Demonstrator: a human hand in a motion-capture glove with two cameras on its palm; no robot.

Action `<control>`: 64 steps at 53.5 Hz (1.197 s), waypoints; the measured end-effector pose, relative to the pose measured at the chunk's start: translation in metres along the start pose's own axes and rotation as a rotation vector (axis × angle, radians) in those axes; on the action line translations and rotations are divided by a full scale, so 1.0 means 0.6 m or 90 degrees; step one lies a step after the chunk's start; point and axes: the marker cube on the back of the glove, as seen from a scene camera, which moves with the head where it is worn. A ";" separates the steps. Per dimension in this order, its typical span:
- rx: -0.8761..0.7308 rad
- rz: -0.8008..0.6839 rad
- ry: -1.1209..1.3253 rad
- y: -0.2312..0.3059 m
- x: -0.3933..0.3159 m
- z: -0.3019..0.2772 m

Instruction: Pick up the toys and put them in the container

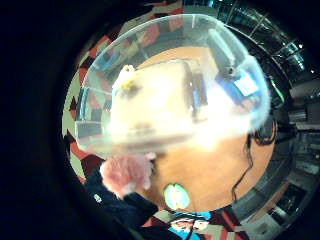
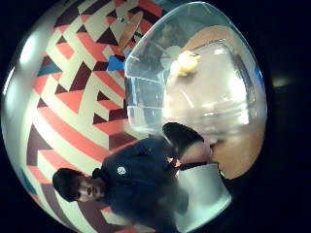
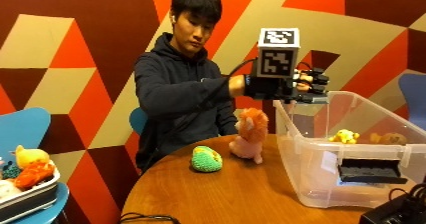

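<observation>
Gloved right hand (image 3: pixel 293 86), fingers relaxed and holding nothing, above the container (image 3: pixel 346 181) rim; a hasty descent toward the pink lion toy (image 3: pixel 249 134) risks knocking it over.

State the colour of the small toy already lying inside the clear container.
Yellow. The small toy lies inside the clear container; the outside view shows it best.

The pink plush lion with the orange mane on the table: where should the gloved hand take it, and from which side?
Grip the pink plush lion round its orange-maned head, coming down from above. It sits upright on the round wooden table, head uppermost, close beside the clear plastic container, so the container side looks cramped. The gloved right hand is raised above the container rim.
</observation>
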 end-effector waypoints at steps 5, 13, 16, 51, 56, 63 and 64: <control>-0.043 0.005 0.074 0.092 0.016 -0.018; -0.127 0.058 0.191 0.248 0.058 0.009; -0.151 0.121 0.188 0.295 0.084 0.029; -0.123 0.169 0.257 0.327 0.163 0.199; -0.037 0.118 0.195 0.310 0.121 0.157; 0.187 0.028 0.141 0.266 0.044 0.042; 0.227 0.017 0.129 0.256 0.034 0.019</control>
